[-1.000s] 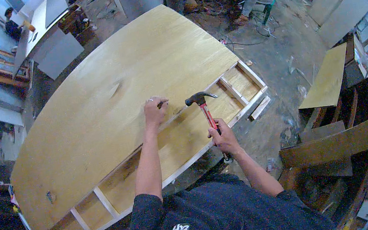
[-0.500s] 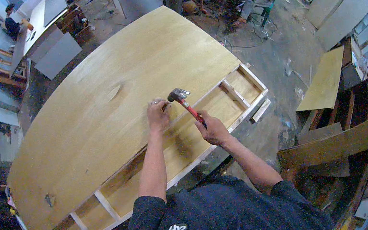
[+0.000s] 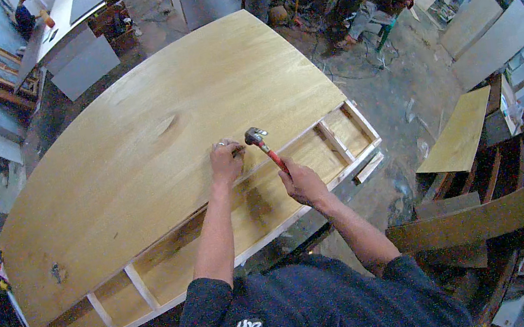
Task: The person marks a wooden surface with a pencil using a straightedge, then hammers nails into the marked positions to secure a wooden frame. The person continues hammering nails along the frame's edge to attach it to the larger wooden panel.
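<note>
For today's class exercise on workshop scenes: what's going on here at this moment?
A person leans over a large plywood sheet laid on a wooden frame. The right hand grips a red-handled hammer, its head close beside the left hand, which rests on the sheet's near edge, fingers pinched together. Another person sits further back.

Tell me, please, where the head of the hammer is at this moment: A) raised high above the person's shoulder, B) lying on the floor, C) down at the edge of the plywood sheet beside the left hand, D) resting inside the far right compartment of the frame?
C: the right hand grips the red-handled hammer, whose head sits low at the edge of the plywood sheet, right next to the left hand.
</note>
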Demonstrator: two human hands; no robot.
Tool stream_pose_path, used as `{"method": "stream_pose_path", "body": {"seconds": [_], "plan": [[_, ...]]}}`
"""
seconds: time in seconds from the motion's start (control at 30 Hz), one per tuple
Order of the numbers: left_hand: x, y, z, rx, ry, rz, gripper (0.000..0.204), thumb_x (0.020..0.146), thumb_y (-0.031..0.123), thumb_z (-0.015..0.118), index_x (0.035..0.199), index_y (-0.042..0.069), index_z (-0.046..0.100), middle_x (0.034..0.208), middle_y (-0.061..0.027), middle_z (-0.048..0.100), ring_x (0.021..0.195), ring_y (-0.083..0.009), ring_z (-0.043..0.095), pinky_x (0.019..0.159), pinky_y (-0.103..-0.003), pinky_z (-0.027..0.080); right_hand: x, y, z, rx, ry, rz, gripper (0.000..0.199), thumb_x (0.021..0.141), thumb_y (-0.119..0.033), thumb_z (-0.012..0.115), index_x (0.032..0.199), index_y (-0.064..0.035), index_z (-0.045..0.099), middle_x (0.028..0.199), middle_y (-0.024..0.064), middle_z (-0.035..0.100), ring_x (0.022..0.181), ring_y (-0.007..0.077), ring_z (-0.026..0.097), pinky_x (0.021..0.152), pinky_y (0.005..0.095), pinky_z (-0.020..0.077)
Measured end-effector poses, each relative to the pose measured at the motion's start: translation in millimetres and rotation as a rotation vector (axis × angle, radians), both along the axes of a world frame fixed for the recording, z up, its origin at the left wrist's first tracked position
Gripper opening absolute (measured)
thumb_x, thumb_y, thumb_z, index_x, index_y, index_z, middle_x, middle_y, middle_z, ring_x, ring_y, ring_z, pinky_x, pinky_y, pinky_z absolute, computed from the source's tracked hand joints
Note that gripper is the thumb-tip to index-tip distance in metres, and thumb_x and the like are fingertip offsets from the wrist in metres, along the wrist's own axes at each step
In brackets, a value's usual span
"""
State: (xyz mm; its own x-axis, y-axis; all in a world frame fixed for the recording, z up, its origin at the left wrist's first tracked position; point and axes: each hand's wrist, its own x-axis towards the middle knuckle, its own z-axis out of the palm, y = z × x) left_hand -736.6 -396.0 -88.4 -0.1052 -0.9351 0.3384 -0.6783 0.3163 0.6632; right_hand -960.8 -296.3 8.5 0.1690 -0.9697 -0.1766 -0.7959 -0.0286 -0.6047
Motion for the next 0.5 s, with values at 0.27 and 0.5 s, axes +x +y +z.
{"method": "stream_pose_path", "body": {"seconds": [0.27,0.5], "plan": [[1,0,2,0.010,0.052,0.002,0.009,0.079,0.013,0.075,0.087,0.010,0.078,0.095,-0.0082,0.071,0.093,-0.0307,0.064,0.086,-0.042,0.050,1,4,10,-0.052,-0.064,-0.009,0.039,0.102,-0.027,0.051,0.137,-0.0104,0.048,0.100,0.0295,0.068,0.091,0.0496,0.066,0.079,0.0592,0.0513],[5,-4,-2,0.019,0.052,-0.021,0.013,0.078,0.014,0.075,0.090,0.010,0.077,0.093,-0.0074,0.071,0.094,-0.0312,0.063,0.091,-0.041,0.047,3,-1,-3,-0.026,-0.090,-0.020,0.039,0.101,-0.026,0.052,0.136,-0.0095,0.049,0.101,0.0292,0.068,0.093,0.0497,0.065,0.081,0.0588,0.0512]]}}
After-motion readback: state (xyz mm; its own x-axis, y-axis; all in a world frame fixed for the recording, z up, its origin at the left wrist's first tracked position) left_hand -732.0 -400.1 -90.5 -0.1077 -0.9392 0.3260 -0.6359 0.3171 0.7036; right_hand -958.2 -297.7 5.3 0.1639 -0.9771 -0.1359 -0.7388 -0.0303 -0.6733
